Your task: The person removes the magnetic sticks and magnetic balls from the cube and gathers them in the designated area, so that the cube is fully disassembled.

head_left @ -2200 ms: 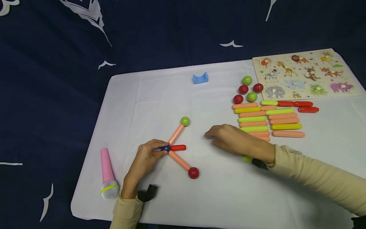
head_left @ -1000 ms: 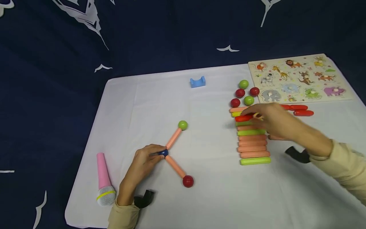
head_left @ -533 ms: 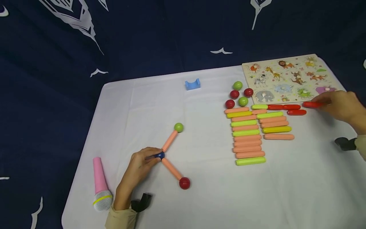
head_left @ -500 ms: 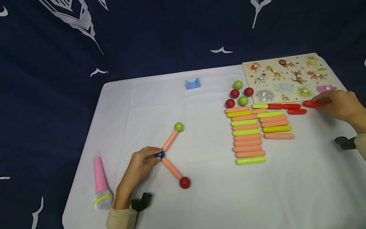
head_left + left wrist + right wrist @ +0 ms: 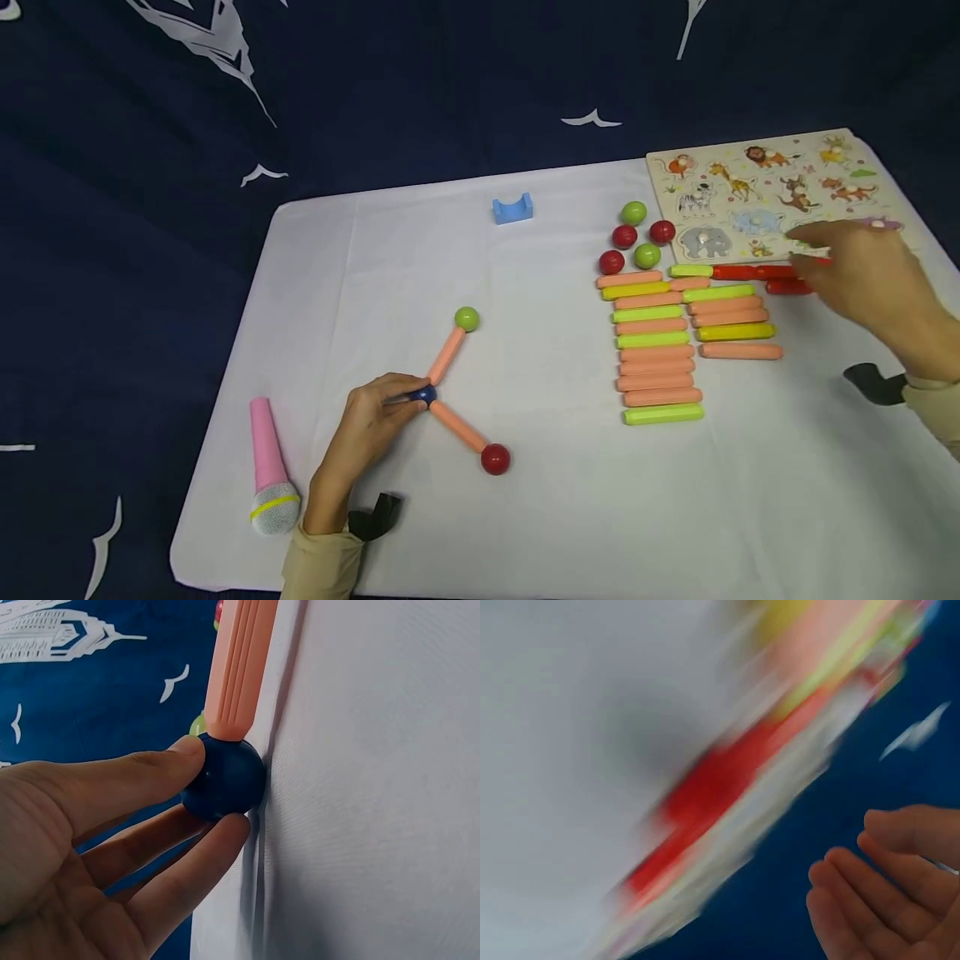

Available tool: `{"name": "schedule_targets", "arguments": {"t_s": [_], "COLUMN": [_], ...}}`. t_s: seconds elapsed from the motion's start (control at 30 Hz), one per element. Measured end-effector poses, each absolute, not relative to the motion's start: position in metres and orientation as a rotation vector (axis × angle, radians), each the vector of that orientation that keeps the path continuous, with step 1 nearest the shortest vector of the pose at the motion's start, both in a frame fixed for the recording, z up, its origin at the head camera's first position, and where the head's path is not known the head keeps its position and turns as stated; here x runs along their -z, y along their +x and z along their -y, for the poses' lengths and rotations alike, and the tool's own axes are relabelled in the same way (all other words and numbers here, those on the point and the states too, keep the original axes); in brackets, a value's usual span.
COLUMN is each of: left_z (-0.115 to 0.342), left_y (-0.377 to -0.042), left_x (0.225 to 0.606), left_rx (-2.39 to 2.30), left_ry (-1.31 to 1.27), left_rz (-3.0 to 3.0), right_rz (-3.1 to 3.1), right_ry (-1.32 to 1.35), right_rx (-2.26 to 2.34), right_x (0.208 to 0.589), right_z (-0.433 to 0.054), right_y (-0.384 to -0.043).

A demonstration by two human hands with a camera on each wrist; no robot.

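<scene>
My left hand (image 5: 367,425) pinches a dark blue ball (image 5: 227,778) between thumb and fingers, low over the white table. Two salmon sticks (image 5: 447,356) fan out from that ball. One ends at a green ball (image 5: 467,318), the other at a red ball (image 5: 495,459). My right hand (image 5: 873,279) hovers by the red sticks (image 5: 735,272) at the right, its fingers apart and holding nothing. It partly covers the red stick at the row's right end. In the right wrist view the sticks are blurred.
Salmon, yellow and lime sticks (image 5: 657,354) lie in two columns. Several loose red and green balls (image 5: 623,237) sit above them, beside a wooden animal puzzle board (image 5: 738,208). A blue cradle-shaped block (image 5: 513,209) stands at the back, a pink toy microphone (image 5: 267,450) at left.
My right hand carried a red stick from the blue ball's joint to the row's right end, let it go there and drew back slightly left. The left hand still pinches the blue ball.
</scene>
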State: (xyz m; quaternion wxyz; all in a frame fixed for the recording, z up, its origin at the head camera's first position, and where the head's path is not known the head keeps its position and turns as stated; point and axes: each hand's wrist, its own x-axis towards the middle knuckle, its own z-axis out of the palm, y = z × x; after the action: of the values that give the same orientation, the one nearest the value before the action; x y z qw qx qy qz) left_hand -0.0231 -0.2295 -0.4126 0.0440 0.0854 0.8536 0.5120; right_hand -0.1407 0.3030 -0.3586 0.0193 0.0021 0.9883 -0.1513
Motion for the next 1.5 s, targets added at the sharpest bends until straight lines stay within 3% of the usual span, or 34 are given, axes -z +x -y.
{"name": "schedule_targets", "arguments": {"t_s": [0.23,0.37,0.5,1.0,1.17,1.37,1.5], "left_z": [0.221,0.212,0.203,0.189,0.192,0.196,0.200], "left_y": [-0.026,-0.023,-0.019,-0.013,-0.013,-0.011,-0.007], "left_x": [0.415,0.416,0.415,0.413,0.414,0.415,0.416], "left_rx": [-1.598,-1.558,-1.484,-1.381,-1.346,-1.378,-1.403], "left_ry": [0.265,0.247,0.235,0.305,0.323,0.298,0.284], "left_rz": [-2.627,-2.682,-2.748,-2.821,-2.847,-2.810,-2.791], "right_rz": [-2.959,-2.837,-2.772,-2.860,-2.859,-2.762,-2.817], "right_ry": [-0.683,-0.957,-1.067,-1.301,-1.242,-1.078,-0.900], "right_rx": [0.644,0.715,0.759,0.715,0.694,0.802,0.889], "right_x": [0.337,0.353,0.375,0.405,0.405,0.383,0.348], "right_z": [-0.178,-0.138,-0.113,-0.091,-0.098,-0.113,-0.135], "right_y": [-0.083,-0.061,-0.049,-0.043,-0.046,-0.059,-0.092]}}
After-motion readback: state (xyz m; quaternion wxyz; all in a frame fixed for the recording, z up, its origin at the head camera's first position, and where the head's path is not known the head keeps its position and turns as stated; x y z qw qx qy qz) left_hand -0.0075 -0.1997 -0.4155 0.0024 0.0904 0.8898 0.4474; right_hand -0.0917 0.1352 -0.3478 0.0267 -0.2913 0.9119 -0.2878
